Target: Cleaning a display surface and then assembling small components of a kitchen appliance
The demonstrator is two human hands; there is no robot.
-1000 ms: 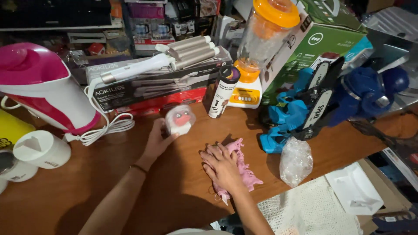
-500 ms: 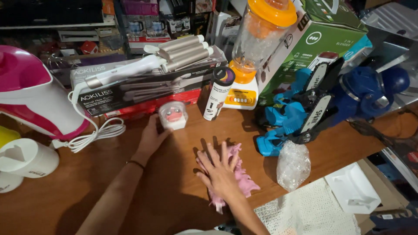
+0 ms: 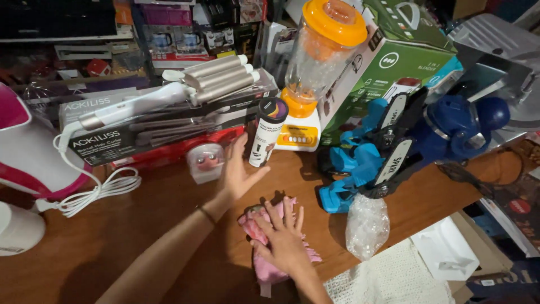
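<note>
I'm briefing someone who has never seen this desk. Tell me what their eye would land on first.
The blender with the orange lid stands tallest at the back, with the blue toy-like tools to its right. In front, on the wooden table, the right hand presses flat on a pink cloth, while the left hand is open beside a small clear container and an upright white tube.

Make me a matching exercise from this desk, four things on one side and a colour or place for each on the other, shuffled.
Things:
1. cloth
2. blender lid
3. small jar
4. plastic bag

Descriptions:
A. orange
B. under the right hand
C. clear, crumpled, in front of the blue tools
D. just left of the left hand

Pairs: 1-B, 2-A, 3-D, 4-C
</note>
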